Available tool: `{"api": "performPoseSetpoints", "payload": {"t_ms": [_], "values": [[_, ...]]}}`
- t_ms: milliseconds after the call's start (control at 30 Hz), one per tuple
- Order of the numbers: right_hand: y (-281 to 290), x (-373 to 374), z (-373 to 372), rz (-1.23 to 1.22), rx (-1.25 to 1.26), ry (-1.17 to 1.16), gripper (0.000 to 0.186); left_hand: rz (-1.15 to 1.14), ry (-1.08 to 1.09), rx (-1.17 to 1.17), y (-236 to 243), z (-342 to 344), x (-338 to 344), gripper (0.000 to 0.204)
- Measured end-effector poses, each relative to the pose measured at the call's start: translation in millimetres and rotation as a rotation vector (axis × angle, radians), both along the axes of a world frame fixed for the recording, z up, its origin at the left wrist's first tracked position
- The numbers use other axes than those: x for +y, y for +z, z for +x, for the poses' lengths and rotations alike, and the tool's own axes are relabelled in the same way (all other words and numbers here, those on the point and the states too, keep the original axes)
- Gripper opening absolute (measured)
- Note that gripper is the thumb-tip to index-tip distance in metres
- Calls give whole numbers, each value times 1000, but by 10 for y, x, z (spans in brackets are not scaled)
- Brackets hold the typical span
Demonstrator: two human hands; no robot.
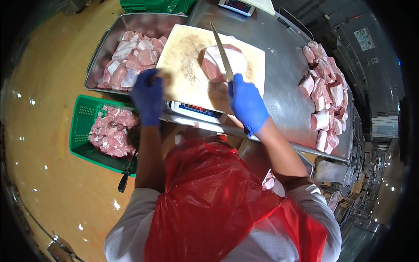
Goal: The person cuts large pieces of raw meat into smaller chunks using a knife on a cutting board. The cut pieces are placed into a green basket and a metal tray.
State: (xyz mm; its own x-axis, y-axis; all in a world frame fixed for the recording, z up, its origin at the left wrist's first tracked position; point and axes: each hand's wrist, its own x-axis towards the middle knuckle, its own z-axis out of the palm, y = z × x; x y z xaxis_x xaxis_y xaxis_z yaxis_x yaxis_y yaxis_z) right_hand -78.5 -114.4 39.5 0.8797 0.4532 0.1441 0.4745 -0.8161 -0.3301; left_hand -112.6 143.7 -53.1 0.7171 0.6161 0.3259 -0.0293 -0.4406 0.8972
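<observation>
My right hand (248, 105), in a blue glove, grips a knife (221, 50) whose long blade points away from me. The blade crosses over a large piece of raw meat (238, 60) with a white fat layer. That piece lies on a worn, pale cutting board (181, 54). Beside the board's left edge, my left hand (147, 98), also blue-gloved, is near the metal tub (155, 21) of meat chunks (135, 56). Motion smears its fingers, so whether they hold anything is unclear.
Below the board sits a scale (196, 110) with a lit display. A green basket (78, 131) of meat trimmings (114, 133) stands at left, near a black handle (123, 182). Cut meat pieces (325, 96) are heaped on the metal table (283, 83). Another scale (237, 6) stands at the back.
</observation>
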Motion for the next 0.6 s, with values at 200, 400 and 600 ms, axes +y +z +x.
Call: {"api": "performPoseSetpoints", "payload": {"t_ms": [200, 400, 600], "values": [[112, -133, 152, 184, 62, -204, 22, 582, 317, 826, -1286, -1481, 1738, 36], [-215, -398, 150, 134, 86, -209, 26, 396, 163, 560, -730, -1531, 1446, 43], [-96, 151, 136, 165, 114, -198, 24, -160, -328, -278, -203, -205, 302, 29]]}}
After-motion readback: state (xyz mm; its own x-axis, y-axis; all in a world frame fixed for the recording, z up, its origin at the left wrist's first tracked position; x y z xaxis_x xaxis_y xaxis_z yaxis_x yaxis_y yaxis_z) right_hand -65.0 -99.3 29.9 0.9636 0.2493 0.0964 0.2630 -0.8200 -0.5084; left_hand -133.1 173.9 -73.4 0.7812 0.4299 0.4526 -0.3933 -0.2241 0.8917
